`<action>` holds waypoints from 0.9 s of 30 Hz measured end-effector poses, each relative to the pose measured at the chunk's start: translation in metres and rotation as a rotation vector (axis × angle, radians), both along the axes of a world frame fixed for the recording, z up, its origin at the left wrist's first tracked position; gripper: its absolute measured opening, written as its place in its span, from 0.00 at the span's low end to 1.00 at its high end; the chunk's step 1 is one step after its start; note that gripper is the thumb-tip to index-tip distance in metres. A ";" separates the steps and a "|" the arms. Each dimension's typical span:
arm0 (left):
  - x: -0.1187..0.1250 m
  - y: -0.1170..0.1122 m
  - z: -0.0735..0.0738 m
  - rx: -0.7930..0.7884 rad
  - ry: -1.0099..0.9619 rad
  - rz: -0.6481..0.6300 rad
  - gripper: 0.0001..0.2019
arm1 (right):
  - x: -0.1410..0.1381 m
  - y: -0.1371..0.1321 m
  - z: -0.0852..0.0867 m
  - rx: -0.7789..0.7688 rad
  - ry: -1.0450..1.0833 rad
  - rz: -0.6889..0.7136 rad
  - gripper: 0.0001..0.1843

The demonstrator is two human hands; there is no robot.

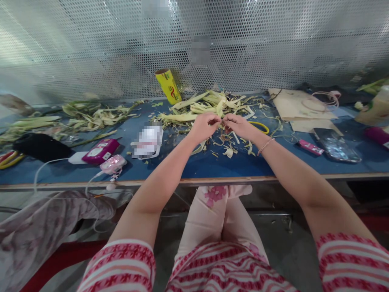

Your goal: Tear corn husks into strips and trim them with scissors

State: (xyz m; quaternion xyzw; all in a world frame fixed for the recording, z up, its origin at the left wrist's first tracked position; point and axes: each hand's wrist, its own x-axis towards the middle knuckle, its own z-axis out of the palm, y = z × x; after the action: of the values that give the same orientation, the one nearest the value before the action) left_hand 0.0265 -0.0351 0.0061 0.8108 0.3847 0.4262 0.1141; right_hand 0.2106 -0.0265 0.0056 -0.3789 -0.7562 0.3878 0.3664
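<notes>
My left hand (206, 125) and my right hand (237, 125) meet fingertip to fingertip above the blue table, both with fingers pinched. Whatever lies between the fingertips is too small to make out. Just behind them spreads a pile of pale green plant stalks and leaves (209, 106), some dried. Below my hands, torn leaf scraps (229, 151) are scattered on the tabletop. A yellow ring (260, 127) lies partly behind my right wrist, which wears a thin bracelet.
A yellow cardboard tube (169, 87) leans near the perforated metal wall (121, 52). To the left are a white container (148, 142), a purple power adapter (101, 151) with cables, a black pouch (41, 147) and more stalks (94, 115). At right lie cardboard sheets (294, 107) and a phone (336, 145). Another person's leg (54, 223) shows lower left.
</notes>
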 end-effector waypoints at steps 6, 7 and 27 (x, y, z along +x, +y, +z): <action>0.000 0.002 -0.003 -0.073 -0.049 0.028 0.07 | 0.003 0.003 -0.002 0.128 -0.083 0.002 0.09; 0.000 0.002 -0.003 -0.069 -0.044 0.034 0.07 | 0.003 0.003 -0.003 0.154 -0.097 0.002 0.09; 0.002 0.004 -0.009 0.028 0.100 0.064 0.04 | 0.003 0.010 -0.008 0.490 -0.269 -0.043 0.08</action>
State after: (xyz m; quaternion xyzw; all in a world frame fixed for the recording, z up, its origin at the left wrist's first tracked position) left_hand 0.0285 -0.0306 -0.0026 0.8198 0.4097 0.3940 0.0700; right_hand 0.2133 -0.0167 -0.0024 -0.3429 -0.8611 0.1315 0.3516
